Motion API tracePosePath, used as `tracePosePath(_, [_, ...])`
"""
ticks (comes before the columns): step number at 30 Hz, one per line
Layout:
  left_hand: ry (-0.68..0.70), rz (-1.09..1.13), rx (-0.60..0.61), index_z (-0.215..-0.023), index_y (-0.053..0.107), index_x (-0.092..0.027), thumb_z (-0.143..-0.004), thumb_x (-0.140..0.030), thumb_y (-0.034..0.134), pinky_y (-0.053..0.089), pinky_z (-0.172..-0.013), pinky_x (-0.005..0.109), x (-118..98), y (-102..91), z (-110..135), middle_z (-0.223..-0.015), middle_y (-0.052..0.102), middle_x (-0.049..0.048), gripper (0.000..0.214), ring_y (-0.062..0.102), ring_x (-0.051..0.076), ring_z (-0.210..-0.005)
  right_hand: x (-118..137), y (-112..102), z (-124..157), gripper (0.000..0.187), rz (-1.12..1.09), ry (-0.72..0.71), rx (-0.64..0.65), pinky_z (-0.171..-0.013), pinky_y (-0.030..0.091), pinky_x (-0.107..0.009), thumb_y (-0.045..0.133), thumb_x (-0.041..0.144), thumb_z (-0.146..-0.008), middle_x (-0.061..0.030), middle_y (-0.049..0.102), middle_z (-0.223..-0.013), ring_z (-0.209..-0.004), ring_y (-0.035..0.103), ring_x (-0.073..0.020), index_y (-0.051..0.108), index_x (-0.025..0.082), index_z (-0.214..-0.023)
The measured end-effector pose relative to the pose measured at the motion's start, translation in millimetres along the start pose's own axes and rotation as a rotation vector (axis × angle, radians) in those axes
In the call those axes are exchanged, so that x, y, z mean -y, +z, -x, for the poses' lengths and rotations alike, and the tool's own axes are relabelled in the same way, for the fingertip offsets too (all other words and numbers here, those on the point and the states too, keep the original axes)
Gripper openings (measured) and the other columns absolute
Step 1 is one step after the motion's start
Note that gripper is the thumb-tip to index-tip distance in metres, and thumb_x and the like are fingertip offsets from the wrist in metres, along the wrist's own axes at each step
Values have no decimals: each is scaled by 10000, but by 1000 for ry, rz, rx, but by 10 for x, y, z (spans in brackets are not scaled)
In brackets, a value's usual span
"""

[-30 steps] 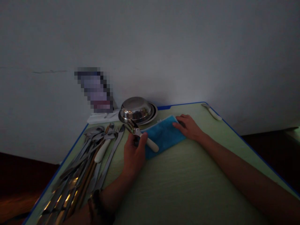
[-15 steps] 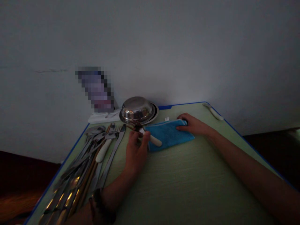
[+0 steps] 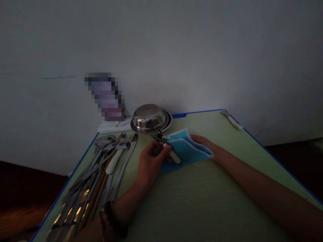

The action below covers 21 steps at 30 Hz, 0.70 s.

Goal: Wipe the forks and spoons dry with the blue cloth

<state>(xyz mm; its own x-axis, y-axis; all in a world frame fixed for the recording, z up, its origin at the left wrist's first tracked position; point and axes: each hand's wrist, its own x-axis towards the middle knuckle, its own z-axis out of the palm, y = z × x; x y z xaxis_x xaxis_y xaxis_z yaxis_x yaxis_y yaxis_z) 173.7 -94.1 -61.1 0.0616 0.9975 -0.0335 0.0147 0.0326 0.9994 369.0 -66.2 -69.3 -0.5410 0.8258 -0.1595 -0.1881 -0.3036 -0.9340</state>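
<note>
My left hand [image 3: 153,159] is closed on a white-handled piece of cutlery [image 3: 174,155]. Its metal end points away toward the bowl, and I cannot make out whether it is a fork or a spoon. A blue cloth [image 3: 184,151] with white edging is folded over, directly behind and to the right of the handle. My right hand [image 3: 205,144] grips this cloth from its far right side, with the fingers hidden behind the fold. The handle appears to lie against the cloth.
Left of my hands lies a pile of cutlery [image 3: 101,171], with spoons, knives, a fork and chopsticks. An upturned steel bowl [image 3: 149,116] sits on a plate near the wall. A blurred-out upright screen [image 3: 107,99] stands behind. Another white-handled utensil [image 3: 234,122] rests at the far right edge.
The cloth, nearly flat before, is now lifted and folded over toward the left hand. My left hand with the utensil has shifted slightly right; my right hand has slid behind the cloth.
</note>
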Motion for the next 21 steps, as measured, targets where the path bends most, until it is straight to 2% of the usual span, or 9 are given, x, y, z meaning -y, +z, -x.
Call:
tracePosePath(2, [-18,63,-20,-760,515,-187,-684,-312,685,513,-519,243,8,0,2,-646,639,-30,224,630,137,-524,-47,75,-24,413,186,-101,-48,-962,374,-377,675,446,-654,-38,652,-1017,-987,579,-201,605,197,-976])
tracePosePath(4, [-8,129,-14,-854,535,-193,-686,-294,676,534,-566,269,15,-8,7,-764,651,-11,242,647,149,-588,-73,164,-35,495,267,-198,-22,-951,388,-384,669,453,-659,-66,610,-1103,-1031,560,-206,555,190,-1063])
tracePosePath(7, [26,165,33,-979,513,-221,-700,-266,647,533,-603,276,22,-32,14,-824,641,-11,313,649,157,-658,-98,270,-41,565,446,-209,-11,-927,407,-379,669,401,-686,-88,553,-1181,-1066,533,-202,466,187,-1167])
tracePosePath(10, [44,139,54,-956,514,-215,-711,-276,622,523,-595,266,28,-52,16,-827,637,2,275,640,155,-666,-114,297,-50,558,572,-196,-26,-848,453,-356,675,390,-684,-76,579,-1116,-984,562,-195,469,184,-1160])
tracePosePath(13, [68,86,8,-926,528,-215,-748,-302,583,502,-559,233,14,-50,16,-831,631,2,205,619,137,-653,-66,282,-45,463,694,-178,-17,-758,472,-327,629,429,-718,-57,614,-991,-883,582,-185,516,165,-1082])
tracePosePath(18, [239,-144,-98,-828,568,-195,-783,-328,564,500,-582,222,-185,-71,10,-733,618,-11,140,604,133,-660,303,302,94,374,975,-124,79,-590,449,-257,543,485,-766,-33,608,-832,-727,568,-152,549,152,-938])
tracePosePath(20, [264,-242,-45,-782,589,-185,-765,-333,586,506,-548,226,-360,-126,-23,-702,636,1,149,617,142,-629,535,336,177,328,1057,-111,139,-573,438,-236,511,461,-795,-28,613,-830,-716,570,-140,556,162,-924])
tracePosePath(21, [250,-285,41,-767,601,-182,-758,-330,591,512,-535,231,-468,-163,-50,-710,652,14,149,628,152,-625,656,358,211,317,1130,-106,123,-557,430,-233,531,455,-781,-30,617,-819,-701,569,-141,569,164,-901])
